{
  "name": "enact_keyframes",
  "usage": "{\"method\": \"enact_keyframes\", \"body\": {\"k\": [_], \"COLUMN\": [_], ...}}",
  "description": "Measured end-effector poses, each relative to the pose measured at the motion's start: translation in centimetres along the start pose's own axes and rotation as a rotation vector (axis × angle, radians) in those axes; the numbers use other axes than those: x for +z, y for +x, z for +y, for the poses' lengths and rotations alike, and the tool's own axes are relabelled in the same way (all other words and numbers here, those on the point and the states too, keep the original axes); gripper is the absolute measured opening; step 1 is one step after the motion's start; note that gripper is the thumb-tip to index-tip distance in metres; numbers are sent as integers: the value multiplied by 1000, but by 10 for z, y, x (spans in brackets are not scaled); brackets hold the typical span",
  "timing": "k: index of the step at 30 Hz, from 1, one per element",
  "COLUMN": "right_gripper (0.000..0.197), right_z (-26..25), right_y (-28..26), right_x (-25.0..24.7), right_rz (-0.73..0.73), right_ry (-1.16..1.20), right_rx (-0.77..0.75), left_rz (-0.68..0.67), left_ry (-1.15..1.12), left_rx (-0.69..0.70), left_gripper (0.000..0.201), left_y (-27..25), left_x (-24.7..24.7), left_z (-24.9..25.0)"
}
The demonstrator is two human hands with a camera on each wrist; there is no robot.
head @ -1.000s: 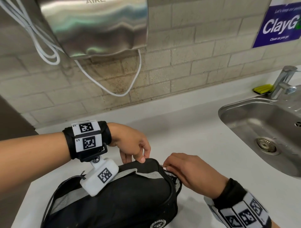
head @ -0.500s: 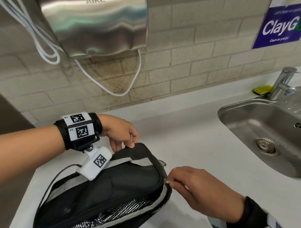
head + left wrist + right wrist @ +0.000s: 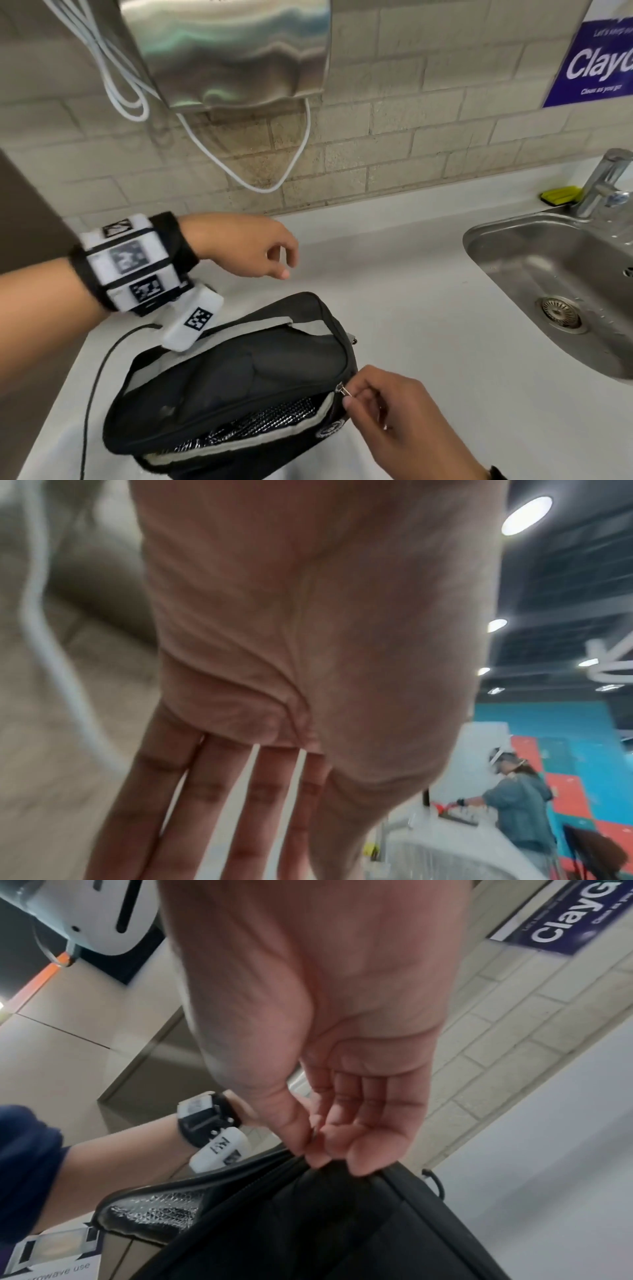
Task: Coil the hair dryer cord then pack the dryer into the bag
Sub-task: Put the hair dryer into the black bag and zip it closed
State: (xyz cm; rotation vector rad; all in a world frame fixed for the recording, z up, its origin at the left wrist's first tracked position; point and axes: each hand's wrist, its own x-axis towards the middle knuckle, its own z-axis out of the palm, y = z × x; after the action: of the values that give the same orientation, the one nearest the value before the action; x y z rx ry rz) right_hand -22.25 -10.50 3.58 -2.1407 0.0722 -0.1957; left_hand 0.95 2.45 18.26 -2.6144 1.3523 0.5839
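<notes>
A pale countertop [image 3: 428, 342] runs under a brick wall, with a steel sink [image 3: 548, 274] set into it at the right and a shiny hand dryer [image 3: 226, 51] mounted above, a white cable [image 3: 260, 186] looping down beneath it. On the counter lies the black bag [image 3: 239, 380], its lid partly unzipped so that a strip of silver foil lining [image 3: 253, 423] shows along the near edge. The right hand [image 3: 400, 414] is at the bag's right corner, thumb and forefinger pinched on the small metal zipper pull [image 3: 345, 391], the other fingers loosely curled behind. The left hand [image 3: 253, 248] hangs above the counter beyond the bag's far edge, clear of it and holding nothing. From above its fingers look gently bent with thumb and forefinger parted, while the left wrist view shows the four fingers [image 3: 192, 804] nearly straight and a little spread (that picture is blurred). The right wrist view gives what the head view cannot: the palm side of the right hand [image 3: 342, 1096], the fingertips [image 3: 363, 1158] meeting the thumb right at the black zipper edge, and the foil lining [image 3: 154, 1210] inside the gap from the side. A thin black cord [image 3: 92, 394] trails over the counter left of the bag; I cannot see the hair dryer itself in any view.
</notes>
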Motion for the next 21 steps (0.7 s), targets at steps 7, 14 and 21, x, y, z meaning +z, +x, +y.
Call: {"method": "enact_keyframes", "body": {"k": [7, 14, 21], "right_gripper": [16, 21, 19], "right_z": [-2, 2, 7], "right_y": [-7, -14, -15], "right_x": [6, 17, 22], "right_rz": [131, 247, 240], "right_ry": [176, 230, 171], "right_rx": [105, 116, 87], "left_rz": [433, 153, 353], "left_ry": [-219, -557, -854], "left_rx": [105, 90, -84], "left_gripper": [24, 27, 26], "left_y": [-128, -127, -68], "left_x": [24, 129, 180], "left_z": [47, 90, 123]}}
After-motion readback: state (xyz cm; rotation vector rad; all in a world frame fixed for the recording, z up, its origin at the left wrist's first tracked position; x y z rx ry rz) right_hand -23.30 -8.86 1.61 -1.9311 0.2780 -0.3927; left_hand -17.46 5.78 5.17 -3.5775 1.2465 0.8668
